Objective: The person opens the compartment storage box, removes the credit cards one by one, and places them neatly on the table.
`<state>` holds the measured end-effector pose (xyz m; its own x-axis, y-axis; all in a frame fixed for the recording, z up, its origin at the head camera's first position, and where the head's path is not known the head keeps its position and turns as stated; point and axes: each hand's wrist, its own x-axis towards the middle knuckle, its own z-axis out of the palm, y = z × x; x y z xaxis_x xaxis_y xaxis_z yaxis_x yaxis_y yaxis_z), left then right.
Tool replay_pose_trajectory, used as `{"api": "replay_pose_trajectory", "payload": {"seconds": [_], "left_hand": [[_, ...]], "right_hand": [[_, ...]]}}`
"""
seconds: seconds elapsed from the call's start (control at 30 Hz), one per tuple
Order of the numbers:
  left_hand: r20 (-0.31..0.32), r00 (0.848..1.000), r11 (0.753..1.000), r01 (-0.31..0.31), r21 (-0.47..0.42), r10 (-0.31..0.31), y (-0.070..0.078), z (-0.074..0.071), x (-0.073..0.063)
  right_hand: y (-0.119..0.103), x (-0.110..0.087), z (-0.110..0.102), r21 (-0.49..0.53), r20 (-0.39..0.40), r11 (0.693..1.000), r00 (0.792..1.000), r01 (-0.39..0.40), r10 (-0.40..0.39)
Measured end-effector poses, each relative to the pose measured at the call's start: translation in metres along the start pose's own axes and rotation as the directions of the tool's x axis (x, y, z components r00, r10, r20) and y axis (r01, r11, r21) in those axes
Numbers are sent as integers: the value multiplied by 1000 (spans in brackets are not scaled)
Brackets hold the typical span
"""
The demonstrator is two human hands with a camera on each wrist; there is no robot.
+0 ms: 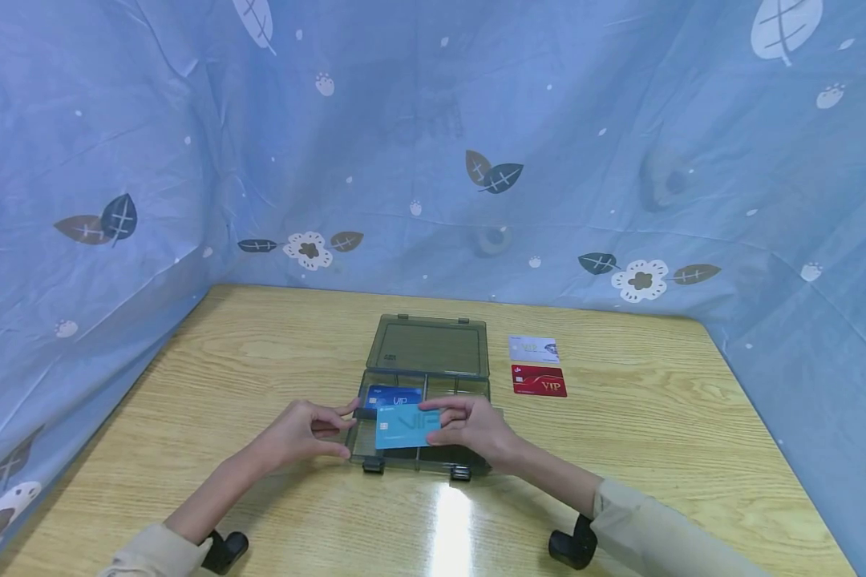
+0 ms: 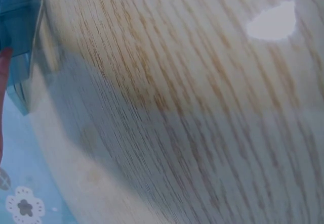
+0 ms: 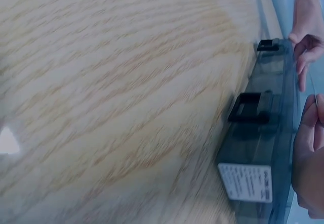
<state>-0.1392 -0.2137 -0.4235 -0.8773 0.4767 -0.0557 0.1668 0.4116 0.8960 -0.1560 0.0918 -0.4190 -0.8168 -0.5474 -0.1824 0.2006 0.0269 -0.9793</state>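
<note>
A light-blue VIP card point(image 1: 397, 433) is pinched between the thumb and fingers of my right hand point(image 1: 474, 426), over the front of a smoky clear divided box point(image 1: 404, 464). The box's lid point(image 1: 433, 347) lies folded back, away from me. In the back left compartment is a dark-blue VIP card point(image 1: 393, 396), partly covered by the light-blue one. My left hand point(image 1: 309, 431) holds the box's left side, thumb near the front corner. One finger point(image 2: 4, 62) of it shows beside the box point(image 2: 17, 29) in the left wrist view. My right hand hides the right compartments.
A silver VIP card point(image 1: 534, 349) and a red VIP card point(image 1: 539, 381) lie to the right of the box on the wooden table point(image 1: 642, 417). Black latches point(image 1: 460, 473) stick out from the box's front. Blue patterned cloth point(image 1: 404, 144) hangs behind and at the sides.
</note>
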Motion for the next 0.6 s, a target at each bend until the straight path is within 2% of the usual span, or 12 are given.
{"api": "replay_pose_trajectory", "payload": {"seconds": [0.37,0.6], "left_hand": [[1,1000,1000,-1,1,1,1,0,0],[-2,1000,1000,1,-12,-1,2,0,0]], "right_hand": [[2,-11,-18,10,83,999,996,38,-39],[4,-19,-27,-5,97,997,992,81,-80]]}}
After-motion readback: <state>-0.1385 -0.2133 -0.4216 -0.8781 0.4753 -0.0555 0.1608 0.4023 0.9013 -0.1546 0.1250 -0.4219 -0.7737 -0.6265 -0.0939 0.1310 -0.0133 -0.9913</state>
